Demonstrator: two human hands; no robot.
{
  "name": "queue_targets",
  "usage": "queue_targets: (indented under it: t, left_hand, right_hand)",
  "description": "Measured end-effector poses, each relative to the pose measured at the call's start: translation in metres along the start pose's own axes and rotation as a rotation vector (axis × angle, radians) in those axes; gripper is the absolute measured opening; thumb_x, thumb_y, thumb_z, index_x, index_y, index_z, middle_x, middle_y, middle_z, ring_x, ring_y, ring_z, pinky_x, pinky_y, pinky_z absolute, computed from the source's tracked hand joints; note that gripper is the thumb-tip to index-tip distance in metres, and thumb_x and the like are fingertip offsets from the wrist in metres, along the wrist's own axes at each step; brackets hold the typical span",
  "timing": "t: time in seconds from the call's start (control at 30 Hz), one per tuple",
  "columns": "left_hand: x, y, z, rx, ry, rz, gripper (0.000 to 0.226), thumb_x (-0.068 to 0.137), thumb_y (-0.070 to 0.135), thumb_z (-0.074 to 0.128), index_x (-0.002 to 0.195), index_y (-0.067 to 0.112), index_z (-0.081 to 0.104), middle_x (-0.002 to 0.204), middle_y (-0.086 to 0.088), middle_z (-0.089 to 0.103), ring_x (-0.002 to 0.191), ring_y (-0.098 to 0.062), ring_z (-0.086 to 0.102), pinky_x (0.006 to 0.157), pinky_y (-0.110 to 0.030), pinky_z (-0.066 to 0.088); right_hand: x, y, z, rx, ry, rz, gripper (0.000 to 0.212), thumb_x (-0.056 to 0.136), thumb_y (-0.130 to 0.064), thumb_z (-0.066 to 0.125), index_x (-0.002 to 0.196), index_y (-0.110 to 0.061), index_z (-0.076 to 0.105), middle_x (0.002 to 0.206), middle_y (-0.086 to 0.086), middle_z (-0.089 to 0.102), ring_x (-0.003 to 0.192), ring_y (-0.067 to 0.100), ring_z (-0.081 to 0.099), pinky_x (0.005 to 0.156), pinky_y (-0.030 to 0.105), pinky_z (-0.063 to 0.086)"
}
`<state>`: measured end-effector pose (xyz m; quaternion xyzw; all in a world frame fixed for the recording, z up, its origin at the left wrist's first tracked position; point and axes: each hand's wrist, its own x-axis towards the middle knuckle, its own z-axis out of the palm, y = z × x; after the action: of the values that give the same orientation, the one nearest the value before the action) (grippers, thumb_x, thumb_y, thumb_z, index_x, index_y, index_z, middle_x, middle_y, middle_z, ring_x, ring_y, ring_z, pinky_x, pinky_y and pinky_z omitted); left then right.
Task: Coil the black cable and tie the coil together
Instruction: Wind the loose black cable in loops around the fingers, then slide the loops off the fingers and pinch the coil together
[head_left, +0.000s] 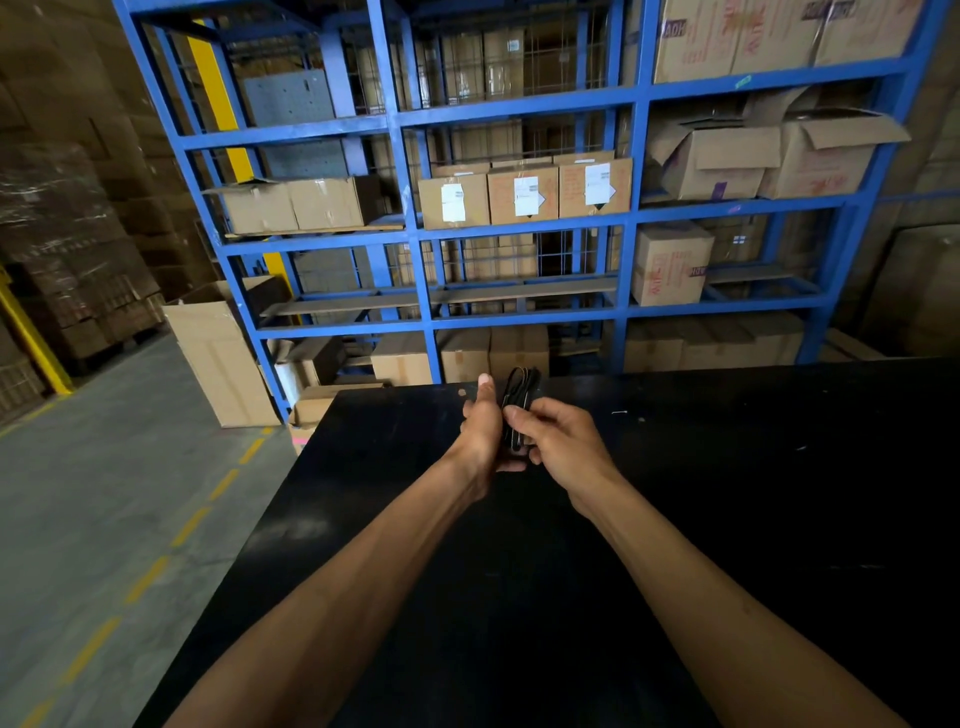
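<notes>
The black cable is gathered into a narrow, upright bundle of loops held above the far part of the black table. My left hand grips the bundle from the left, thumb pointing up along it. My right hand presses against it from the right, thumb and fingers closed on its lower middle. The top loops stick out above both hands. The bundle's bottom is hidden between my palms, and I cannot make out a tie.
Behind the table stands a blue metal rack loaded with cardboard boxes. An open carton leans by the rack on the left. Grey floor with yellow dashed lines runs along the table's left side.
</notes>
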<state>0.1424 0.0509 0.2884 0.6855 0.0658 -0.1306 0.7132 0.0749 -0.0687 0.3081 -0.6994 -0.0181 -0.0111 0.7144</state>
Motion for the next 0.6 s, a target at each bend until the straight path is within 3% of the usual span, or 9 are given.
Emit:
queue_targets:
  t: [0.1, 0.23, 0.37, 0.43, 0.5, 0.6]
  left_hand:
    - [0.001, 0.004, 0.002, 0.034, 0.006, -0.088, 0.09, 0.079, 0.082, 0.019, 0.132, 0.018, 0.053, 0.11, -0.015, 0.073, 0.094, -0.03, 0.073, 0.067, -0.041, 0.061]
    - [-0.008, 0.011, 0.003, 0.073, -0.075, -0.162, 0.086, 0.093, 0.072, 0.014, 0.122, 0.008, 0.063, 0.099, -0.018, 0.065, 0.094, -0.032, 0.062, 0.091, -0.052, 0.053]
    - [-0.016, 0.011, 0.003, 0.011, -0.201, -0.228, 0.089, 0.091, 0.077, 0.013, 0.134, 0.012, 0.057, 0.132, -0.021, 0.056, 0.128, -0.04, 0.047, 0.111, -0.057, 0.035]
    - [-0.016, 0.011, -0.003, -0.013, -0.185, -0.199, 0.089, 0.09, 0.078, 0.015, 0.138, 0.013, 0.053, 0.136, -0.019, 0.054, 0.133, -0.038, 0.044, 0.114, -0.056, 0.03]
    - [-0.02, 0.015, -0.011, 0.002, 0.003, -0.093, 0.085, 0.088, 0.075, 0.026, 0.147, 0.016, 0.043, 0.149, -0.018, 0.046, 0.139, -0.037, 0.039, 0.117, -0.056, 0.025]
    - [-0.03, 0.026, -0.032, 0.436, 0.3, 0.437, 0.072, 0.097, 0.051, 0.05, 0.157, 0.027, 0.019, 0.166, -0.005, 0.01, 0.151, -0.03, 0.01, 0.12, -0.05, 0.011]
  right_hand:
    - [-0.002, 0.002, 0.003, 0.007, 0.04, -0.017, 0.019, 0.099, -0.019, 0.063, 0.106, -0.003, 0.071, 0.086, 0.001, 0.068, 0.057, -0.009, 0.065, 0.047, 0.008, 0.047]
    - [-0.002, 0.003, 0.007, -0.02, 0.092, -0.011, 0.018, 0.096, -0.024, 0.068, 0.112, -0.02, 0.075, 0.101, -0.002, 0.073, 0.093, 0.01, 0.067, 0.065, 0.019, 0.05]
    - [-0.003, -0.005, 0.002, -0.114, 0.011, 0.007, 0.015, 0.1, -0.022, 0.061, 0.107, -0.022, 0.074, 0.097, -0.005, 0.074, 0.089, 0.005, 0.065, 0.062, 0.017, 0.048]
    - [-0.001, -0.007, -0.004, -0.188, -0.013, 0.007, 0.014, 0.1, -0.022, 0.061, 0.099, -0.026, 0.074, 0.099, -0.003, 0.075, 0.09, 0.005, 0.065, 0.071, 0.022, 0.048]
    - [0.002, -0.008, -0.014, -0.231, -0.023, 0.041, 0.013, 0.1, -0.023, 0.062, 0.099, -0.027, 0.074, 0.102, -0.006, 0.073, 0.097, 0.006, 0.064, 0.077, 0.025, 0.048]
    - [0.008, -0.011, -0.033, -0.267, -0.065, 0.126, 0.014, 0.099, -0.021, 0.063, 0.105, -0.021, 0.076, 0.107, -0.004, 0.073, 0.108, 0.012, 0.064, 0.087, 0.029, 0.051]
